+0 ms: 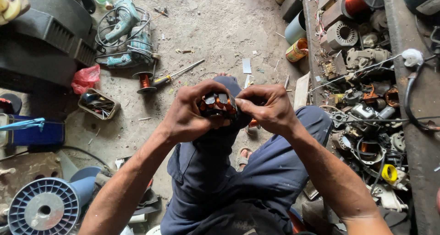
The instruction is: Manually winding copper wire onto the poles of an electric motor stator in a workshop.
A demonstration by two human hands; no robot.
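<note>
I hold a small copper-wound motor armature with dark metal core [218, 105] at frame centre, above my knees — left hand [185, 118] cupped around it from nine o'clock, right hand [268, 109] fingers [245, 106] pinching its three o'clock edge. It looks dense, rigid; windings fragile — grip the core.

Around our raised knee [215, 148] we found bare concrete floor [215, 29] ahead. Left of the knee, power drills [126, 33], a screwdriver [176, 73] and a tray of bits [97, 103] blocked passage; right of it, heaped motor parts [362, 111] crowded close.
</note>
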